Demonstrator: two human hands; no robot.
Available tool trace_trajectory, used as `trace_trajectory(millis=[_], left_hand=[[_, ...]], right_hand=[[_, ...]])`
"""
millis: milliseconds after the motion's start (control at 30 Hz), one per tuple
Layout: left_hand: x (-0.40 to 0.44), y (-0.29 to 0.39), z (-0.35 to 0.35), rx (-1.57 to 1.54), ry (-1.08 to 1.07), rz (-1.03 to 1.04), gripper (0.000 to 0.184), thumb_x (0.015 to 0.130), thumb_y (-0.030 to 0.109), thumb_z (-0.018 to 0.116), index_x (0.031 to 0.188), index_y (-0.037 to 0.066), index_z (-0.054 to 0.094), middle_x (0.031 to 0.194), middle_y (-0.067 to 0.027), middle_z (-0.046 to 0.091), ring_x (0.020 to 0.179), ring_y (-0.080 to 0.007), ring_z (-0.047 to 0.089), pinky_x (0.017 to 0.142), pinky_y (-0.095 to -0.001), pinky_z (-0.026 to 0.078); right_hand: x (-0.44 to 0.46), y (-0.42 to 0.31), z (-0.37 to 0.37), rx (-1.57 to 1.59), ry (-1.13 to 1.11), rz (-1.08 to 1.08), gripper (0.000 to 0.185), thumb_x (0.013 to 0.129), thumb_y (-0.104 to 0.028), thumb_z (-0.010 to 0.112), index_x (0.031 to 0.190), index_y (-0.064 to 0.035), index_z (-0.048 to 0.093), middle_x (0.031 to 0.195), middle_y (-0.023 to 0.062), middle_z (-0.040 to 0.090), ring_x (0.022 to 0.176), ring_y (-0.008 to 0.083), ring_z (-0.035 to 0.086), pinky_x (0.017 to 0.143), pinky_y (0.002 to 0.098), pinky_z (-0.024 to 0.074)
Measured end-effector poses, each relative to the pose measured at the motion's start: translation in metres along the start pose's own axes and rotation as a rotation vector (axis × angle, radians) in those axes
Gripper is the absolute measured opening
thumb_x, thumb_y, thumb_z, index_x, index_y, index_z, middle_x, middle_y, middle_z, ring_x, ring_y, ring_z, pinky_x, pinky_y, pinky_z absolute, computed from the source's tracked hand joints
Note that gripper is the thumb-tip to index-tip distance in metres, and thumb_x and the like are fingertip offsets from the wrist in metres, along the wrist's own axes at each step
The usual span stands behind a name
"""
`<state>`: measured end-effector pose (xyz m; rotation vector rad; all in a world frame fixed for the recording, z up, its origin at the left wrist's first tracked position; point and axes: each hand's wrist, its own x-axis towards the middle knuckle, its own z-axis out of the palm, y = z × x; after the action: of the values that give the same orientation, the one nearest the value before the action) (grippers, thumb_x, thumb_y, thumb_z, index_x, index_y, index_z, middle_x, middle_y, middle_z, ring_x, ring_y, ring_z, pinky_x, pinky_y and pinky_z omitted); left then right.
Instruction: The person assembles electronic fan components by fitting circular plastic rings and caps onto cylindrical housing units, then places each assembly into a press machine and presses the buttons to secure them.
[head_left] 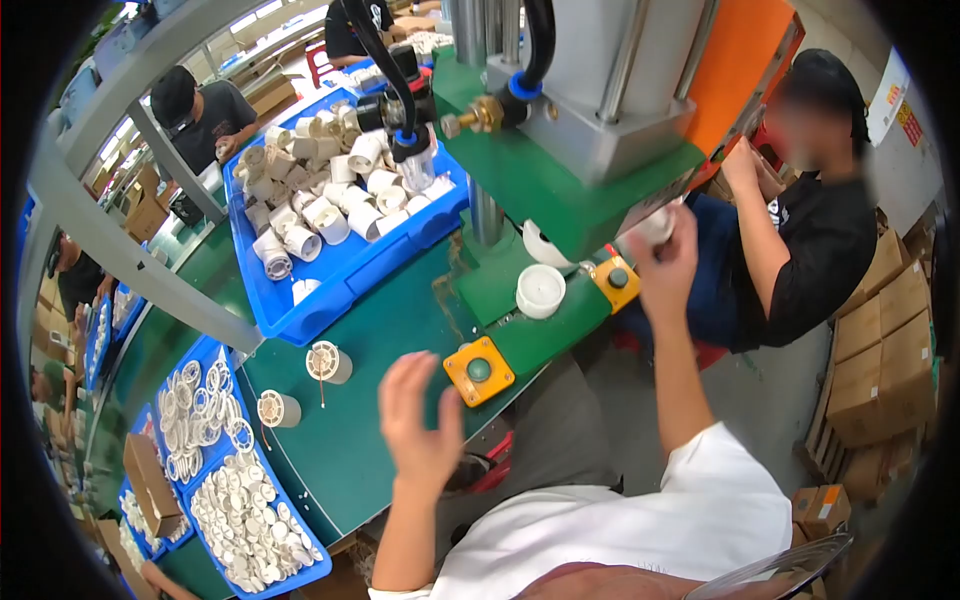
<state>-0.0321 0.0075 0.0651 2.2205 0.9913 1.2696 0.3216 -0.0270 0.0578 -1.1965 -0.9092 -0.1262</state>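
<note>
Just before the press [638, 145], a white cup [540, 292] sits between yellow button boxes [480, 371]; it likely wants seating squarely, fingers clear. Right of it, the raised right hand [668, 258] seems closed on a white piece [656, 226]; the left hand [420, 430] hangs open, fingers curled, beside the left box.

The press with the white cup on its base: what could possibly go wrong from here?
The left hand is beside a yellow button box; brushing its green button might trigger the press too early. The right hand, apparently holding a white part, could drop it. The left hand might also knock the two white cylinders on the green table.
</note>
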Motion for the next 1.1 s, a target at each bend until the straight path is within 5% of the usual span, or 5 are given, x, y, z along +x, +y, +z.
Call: trace_trajectory(millis=[200, 400, 433, 700, 1100], left_hand=[[-0.018, -0.055, -0.040, 0.283, 0.165, -0.197, 0.042, 0.085, 0.001, 0.072, 0.126, 0.001, 0.064, 0.129, -0.0203, 0.062, 0.121, -0.0393, 0.059, 0.104, -0.0450, 0.047], [0.003, -0.080, -0.075, 0.521, 0.213, -0.273, 0.059, 0.082, 0.014, 0.080, 0.136, 0.003, 0.059, 0.133, -0.0207, 0.058, 0.123, -0.0403, 0.054, 0.106, -0.0474, 0.043], [0.007, -0.086, -0.077, 0.533, 0.190, -0.299, 0.062, 0.080, 0.016, 0.081, 0.137, 0.002, 0.058, 0.134, -0.0208, 0.058, 0.124, -0.0404, 0.054, 0.107, -0.0470, 0.043], [0.020, -0.107, -0.063, 0.437, 0.087, -0.407, 0.051, 0.080, 0.021, 0.084, 0.124, 0.002, 0.066, 0.121, -0.0153, 0.065, 0.103, -0.0359, 0.067, 0.090, -0.0452, 0.054], [-0.061, -0.021, -0.089, 0.306, -0.049, -0.467, 0.025, 0.086, 0.002, 0.076, 0.110, 0.003, 0.073, 0.101, -0.0127, 0.069, 0.078, -0.0339, 0.069, 0.068, -0.0407, 0.056]], right_hand=[[0.117, 0.157, -0.066, -0.928, -0.054, -0.191, 0.044, 0.078, -0.011, 0.076, 0.117, -0.0013, 0.056, 0.087, 0.0182, 0.071, 0.085, 0.0387, 0.072, 0.078, 0.0434, 0.0574], [0.200, 0.374, -0.147, -1.681, -0.506, -0.483, 0.077, 0.102, -0.058, 0.033, 0.161, -0.0090, 0.032, 0.167, 0.0146, 0.030, 0.154, 0.0372, 0.024, 0.126, 0.0536, 0.0183], [0.190, 0.318, -0.133, -1.451, -0.456, -0.496, 0.057, 0.097, -0.048, 0.061, 0.132, -0.0028, 0.065, 0.134, 0.0234, 0.064, 0.125, 0.0433, 0.057, 0.104, 0.0535, 0.0465], [0.023, 0.024, 0.002, -0.642, -0.059, -0.369, 0.027, 0.093, -0.011, 0.068, 0.114, 0.0049, 0.065, 0.108, 0.0202, 0.066, 0.097, 0.0380, 0.062, 0.089, 0.0421, 0.0506], [-0.170, -0.139, 0.177, -0.013, -1.237, -0.073, 0.083, 0.074, -0.021, 0.090, 0.146, -0.0041, 0.052, 0.140, 0.0191, 0.055, 0.116, 0.0339, 0.060, 0.086, 0.0411, 0.0576]])
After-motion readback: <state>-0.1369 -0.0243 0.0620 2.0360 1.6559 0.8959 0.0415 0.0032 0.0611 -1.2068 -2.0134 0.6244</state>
